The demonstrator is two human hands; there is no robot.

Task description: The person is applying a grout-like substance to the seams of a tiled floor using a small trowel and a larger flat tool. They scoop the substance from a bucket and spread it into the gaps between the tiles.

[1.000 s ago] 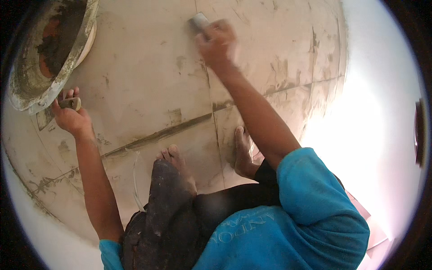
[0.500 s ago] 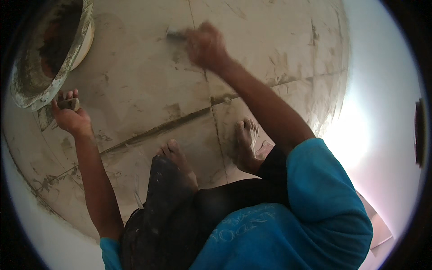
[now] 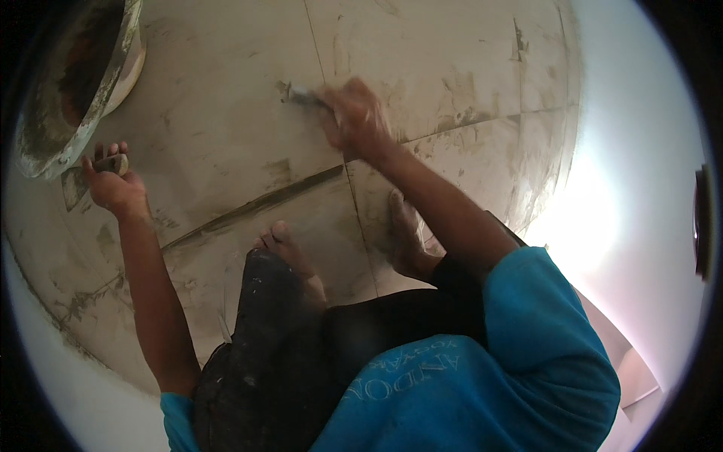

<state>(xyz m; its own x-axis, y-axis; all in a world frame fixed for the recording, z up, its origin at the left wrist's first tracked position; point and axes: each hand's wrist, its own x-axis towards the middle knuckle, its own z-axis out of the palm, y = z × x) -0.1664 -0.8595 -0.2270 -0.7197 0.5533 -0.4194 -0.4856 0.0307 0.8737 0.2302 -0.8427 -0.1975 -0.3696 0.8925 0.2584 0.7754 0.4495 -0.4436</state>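
My left hand (image 3: 119, 190) is wrapped round the wooden handle of a trowel (image 3: 74, 190), whose grey, smeared blade lies at the left beside the bucket. My right hand (image 3: 357, 119), slightly blurred, grips a scraper (image 3: 303, 96) with a pale blade pointing left, low over the tiled floor (image 3: 226, 120). A small dab of grey paste shows by the blade's tip. Beneath that hand runs a thin tile joint (image 3: 312, 38). A wider joint (image 3: 260, 203), smeared dark with paste, crosses in front of my feet.
A mortar-crusted bucket (image 3: 113, 90) leans at the upper left, with dark residue inside. My bare feet (image 3: 282, 245) rest on the tiles. A white wall (image 3: 633, 135) rises at the right, with bright glare low on it. Another pale wall (image 3: 60, 369) borders the lower left.
My right hand has come nearer to me with the scraper, and a dab of paste now shows at its tip. My left hand keeps its hold on the trowel; the view has shifted slightly.
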